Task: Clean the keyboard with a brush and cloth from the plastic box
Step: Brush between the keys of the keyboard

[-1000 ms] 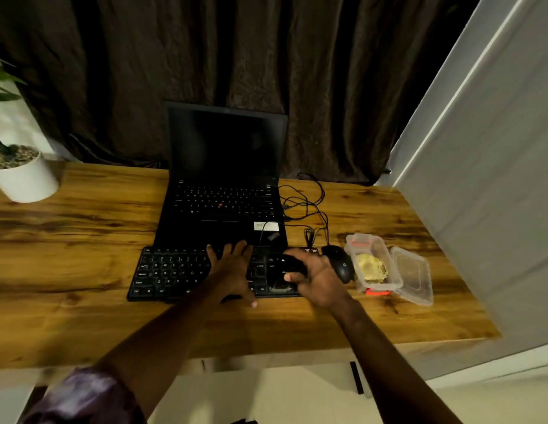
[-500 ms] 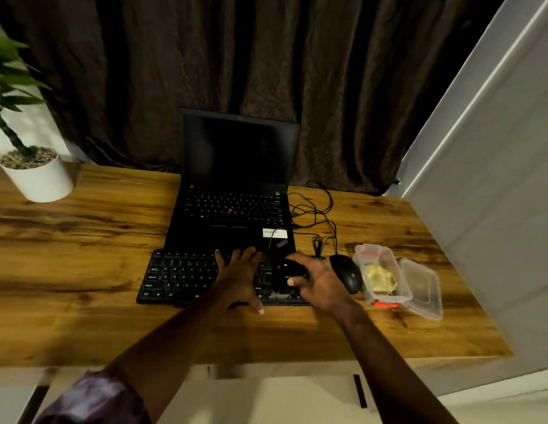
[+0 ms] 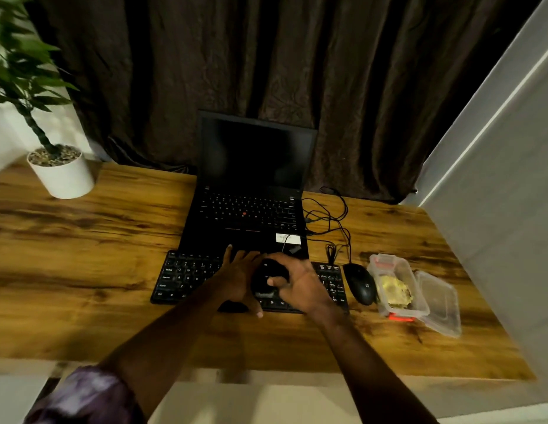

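1. Brushing step, by my read: the right hand is curled round a dark rounded brush, thumb on its near side, over the middle of the keyboard.
2. The left hand lies flat on the keys just left of the brush, fingers spread and gripping nothing. It is likely pinning the board so it doesn't slide.
3. The keyboard sits near the table's front edge, just in front of the laptop.
4. The plastic box is open toward the right edge with the yellow cloth inside and the lid beside it, so the cloth pass isn't started.
5. The mouse sits between keyboard and box.
6. Hard to make out:
   - The brush is black on black and no bristles show, so I can't tell if it touches the keys.
   - The hands hide the middle keys.
   - The red bit at the box's near end is unclear.
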{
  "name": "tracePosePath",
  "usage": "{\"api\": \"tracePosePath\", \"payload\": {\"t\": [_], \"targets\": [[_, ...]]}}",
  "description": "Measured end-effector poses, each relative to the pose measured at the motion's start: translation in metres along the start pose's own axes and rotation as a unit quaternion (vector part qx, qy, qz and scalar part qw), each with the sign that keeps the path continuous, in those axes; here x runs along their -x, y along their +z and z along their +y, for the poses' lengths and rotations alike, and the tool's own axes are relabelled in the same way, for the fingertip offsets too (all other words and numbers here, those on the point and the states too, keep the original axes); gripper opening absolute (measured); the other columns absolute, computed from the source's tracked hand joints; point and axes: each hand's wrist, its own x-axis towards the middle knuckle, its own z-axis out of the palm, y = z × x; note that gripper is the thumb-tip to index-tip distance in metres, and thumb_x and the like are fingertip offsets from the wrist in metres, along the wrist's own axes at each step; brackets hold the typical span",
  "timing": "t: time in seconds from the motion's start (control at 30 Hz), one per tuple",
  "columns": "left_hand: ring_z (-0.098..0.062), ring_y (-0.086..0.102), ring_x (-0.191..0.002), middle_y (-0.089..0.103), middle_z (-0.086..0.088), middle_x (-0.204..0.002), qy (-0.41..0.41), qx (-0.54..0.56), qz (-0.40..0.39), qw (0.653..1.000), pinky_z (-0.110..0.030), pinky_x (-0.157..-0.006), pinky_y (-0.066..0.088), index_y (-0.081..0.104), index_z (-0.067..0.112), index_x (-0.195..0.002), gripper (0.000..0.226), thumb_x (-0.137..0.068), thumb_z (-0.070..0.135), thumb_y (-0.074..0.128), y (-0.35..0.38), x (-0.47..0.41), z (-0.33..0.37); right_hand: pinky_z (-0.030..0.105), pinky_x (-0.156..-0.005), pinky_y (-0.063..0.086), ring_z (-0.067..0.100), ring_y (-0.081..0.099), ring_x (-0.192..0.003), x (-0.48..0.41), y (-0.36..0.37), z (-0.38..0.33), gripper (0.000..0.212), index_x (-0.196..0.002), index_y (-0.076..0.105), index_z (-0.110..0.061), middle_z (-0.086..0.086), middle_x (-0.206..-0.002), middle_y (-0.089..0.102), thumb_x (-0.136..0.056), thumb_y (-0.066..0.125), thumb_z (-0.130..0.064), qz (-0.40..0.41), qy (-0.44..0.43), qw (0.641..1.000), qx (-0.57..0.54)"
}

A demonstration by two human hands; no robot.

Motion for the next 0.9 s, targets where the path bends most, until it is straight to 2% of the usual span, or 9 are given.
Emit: {"api": "tracePosePath", "payload": {"t": [0.07,0.13,0.23,0.37,0.53,0.6,0.7,0.83,0.9], "targets": [[-0.027,0.002,-0.151,0.009,-0.003,-0.164,0.002,0.0,0.01,1.0,-0.061,-0.116,-0.014,0.003,0.024,-0.159,0.142,-0.05,0.073,0.081,0.004,0.001,-0.005,0.049,-0.087,0.059,0.022,0.059,-0.105,-0.004,-0.008,0.006,0.057,-0.126,0.042,-0.066,0.006,-0.128,0.052,-0.092,0.066,-0.028,0.008,0.007,1.0,-0.004],[-0.028,0.003,-0.15,0.008,-0.003,-0.164,0.001,-0.01,0.009,1.0,-0.063,-0.116,-0.013,0.003,0.022,-0.159,0.144,-0.049,0.075,0.08,0.006,0.0,-0.006,0.046,-0.081,0.062,0.025,0.064,-0.108,-0.004,-0.021,0.023,0.055,-0.128,0.048,-0.057,0.006,-0.127,0.058,-0.09,0.069,-0.024,0.03,0.015,0.999,-0.002],[-0.028,0.004,-0.15,0.008,-0.003,-0.164,-0.008,-0.022,-0.015,1.0,-0.066,-0.115,-0.012,0.004,0.02,-0.159,0.142,-0.051,0.073,0.081,0.001,-0.002,-0.002,0.043,-0.084,0.062,0.022,0.065,-0.11,-0.003,-0.041,0.041,0.052,-0.129,0.056,-0.04,0.004,-0.119,0.066,-0.088,0.071,-0.011,0.083,0.029,0.996,-0.002],[-0.031,0.004,-0.15,0.006,-0.004,-0.164,-0.02,-0.036,-0.034,0.999,-0.068,-0.114,-0.01,0.005,0.02,-0.158,0.142,-0.051,0.069,0.084,-0.005,-0.005,0.006,0.045,-0.088,0.06,0.023,0.062,-0.109,-0.011,-0.035,0.037,0.05,-0.129,0.054,-0.042,0.004,-0.117,0.066,-0.09,0.069,-0.016,0.077,0.032,0.996,0.006],[-0.033,0.005,-0.149,0.008,-0.004,-0.163,-0.031,-0.049,-0.041,0.997,-0.069,-0.113,-0.009,0.005,0.021,-0.159,0.141,-0.052,0.066,0.085,-0.006,-0.006,0.01,0.04,-0.092,0.058,0.021,0.061,-0.108,-0.027,-0.014,0.014,0.049,-0.131,0.053,-0.044,0.006,-0.121,0.061,-0.091,0.069,-0.02,0.048,-0.002,0.999,-0.022],[-0.034,0.005,-0.149,0.008,-0.004,-0.163,-0.033,-0.045,-0.038,0.998,-0.07,-0.112,-0.009,0.004,0.022,-0.159,0.142,-0.051,0.066,0.085,-0.005,-0.006,0.009,0.031,-0.085,0.059,0.02,0.063,-0.106,-0.027,-0.019,0.018,0.051,-0.134,0.055,-0.037,0.005,-0.12,0.063,-0.091,0.07,-0.015,0.048,-0.005,0.999,-0.021],[-0.033,0.004,-0.15,0.007,-0.006,-0.164,-0.038,-0.041,-0.04,0.998,-0.07,-0.112,-0.01,0.004,0.021,-0.158,0.143,-0.049,0.066,0.086,-0.004,-0.006,0.01,0.014,-0.07,0.053,0.016,0.064,-0.105,-0.023,-0.041,0.041,0.054,-0.136,0.055,-0.032,0.004,-0.122,0.063,-0.09,0.069,-0.008,0.057,0.02,0.998,-0.027],[-0.033,0.005,-0.149,0.006,-0.006,-0.164,-0.052,-0.058,-0.052,0.996,-0.07,-0.113,-0.007,0.005,0.016,-0.158,0.143,-0.05,0.063,0.087,-0.008,-0.008,0.016,0.009,-0.065,0.048,0.007,0.061,-0.094,-0.015,-0.067,0.064,0.053,-0.136,0.057,-0.029,0.0,-0.115,0.064,-0.09,0.069,-0.006,0.093,0.045,0.994,-0.022],[-0.034,0.007,-0.149,0.008,-0.007,-0.163,-0.058,-0.065,-0.058,0.995,-0.07,-0.114,-0.005,0.006,0.015,-0.157,0.143,-0.05,0.06,0.088,-0.009,-0.009,0.021,0.012,-0.068,0.049,0.005,0.059,-0.091,-0.016,-0.068,0.062,0.051,-0.136,0.057,-0.027,-0.001,-0.111,0.062,-0.091,0.069,-0.008,0.1,0.042,0.994,-0.004]]}}
